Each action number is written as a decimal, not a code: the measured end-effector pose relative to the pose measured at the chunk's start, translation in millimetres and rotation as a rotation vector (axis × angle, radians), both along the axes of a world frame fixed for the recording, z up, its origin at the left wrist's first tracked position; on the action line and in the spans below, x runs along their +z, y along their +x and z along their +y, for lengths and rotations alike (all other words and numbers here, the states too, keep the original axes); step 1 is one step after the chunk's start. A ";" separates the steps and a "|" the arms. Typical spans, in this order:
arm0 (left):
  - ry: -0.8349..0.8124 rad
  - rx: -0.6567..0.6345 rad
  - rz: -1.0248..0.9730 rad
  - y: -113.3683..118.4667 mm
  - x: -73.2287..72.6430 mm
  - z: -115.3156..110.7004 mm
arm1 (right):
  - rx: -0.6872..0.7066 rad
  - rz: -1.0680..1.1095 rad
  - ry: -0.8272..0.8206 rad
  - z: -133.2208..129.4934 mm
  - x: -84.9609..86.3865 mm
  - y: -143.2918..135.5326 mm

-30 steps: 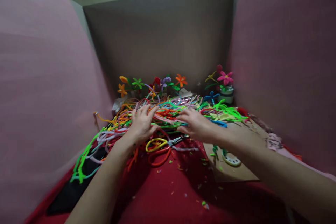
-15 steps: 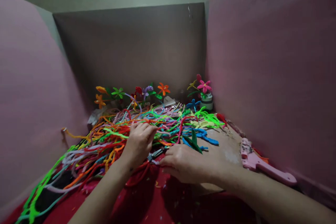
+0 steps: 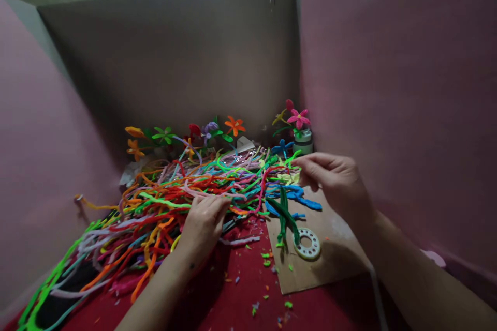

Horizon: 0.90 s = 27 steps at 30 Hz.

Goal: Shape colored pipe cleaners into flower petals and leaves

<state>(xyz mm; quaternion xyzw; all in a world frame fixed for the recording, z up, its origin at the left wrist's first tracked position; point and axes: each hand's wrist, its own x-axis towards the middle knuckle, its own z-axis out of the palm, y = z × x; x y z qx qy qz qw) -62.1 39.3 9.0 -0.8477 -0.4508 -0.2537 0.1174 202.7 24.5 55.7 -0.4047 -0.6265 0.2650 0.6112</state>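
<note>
My left hand (image 3: 205, 221) rests at the front edge of a tangled pile of coloured pipe cleaners (image 3: 163, 201), its fingers curled closed. What they hold, if anything, is hidden. Dark metal tool jaws (image 3: 233, 224) show just beside it, and a short pale lilac pipe cleaner piece (image 3: 240, 241) lies below. My right hand (image 3: 334, 178) is raised at the pile's right end with thumb and forefinger pinched together. Its fingertips are over bright green pieces (image 3: 297, 155); I cannot make out what is between them. Dark green leaf shapes (image 3: 285, 214) lie near it on cardboard (image 3: 334, 253).
A white ring-shaped spool (image 3: 306, 243) lies on the cardboard. Small clippings (image 3: 266, 262) dot the red cloth (image 3: 225, 300). Pipe cleaner flowers (image 3: 235, 125) stand along the back, some by a small pale jar (image 3: 303, 140). Pink panels (image 3: 388, 114) close in both sides. A pink tool (image 3: 433, 257) is partly hidden.
My right hand has moved from beside my left hand up and right to the bright green pieces, uncovering the spool and cardboard. My left hand stays near the pile. The view has shifted slightly.
</note>
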 end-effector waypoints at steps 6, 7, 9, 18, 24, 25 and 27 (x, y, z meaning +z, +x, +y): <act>-0.041 0.062 0.031 -1.7 -7.0 -7.2 | -0.015 0.013 -0.185 -12.7 -9.1 20.4; -0.056 0.068 0.047 -1.0 -7.9 -8.2 | -0.016 -0.028 -0.219 -13.7 -14.5 20.0; -0.082 0.077 0.084 0.9 -9.4 -9.6 | -0.023 -0.167 -0.259 -13.3 -26.0 17.5; -0.074 0.104 0.218 4.5 -13.7 -10.8 | -0.111 -1.125 -0.308 -12.3 -50.6 -21.6; -0.051 0.095 0.218 3.5 -17.5 -10.2 | -0.175 -1.194 -0.343 -6.0 -58.6 -35.7; -0.048 0.092 0.214 3.4 -17.5 -10.1 | -0.176 -1.183 -0.344 -4.2 -59.8 -36.0; -0.047 0.090 0.209 3.2 -17.1 -9.8 | -0.182 -1.163 -0.340 -1.0 -61.7 -35.6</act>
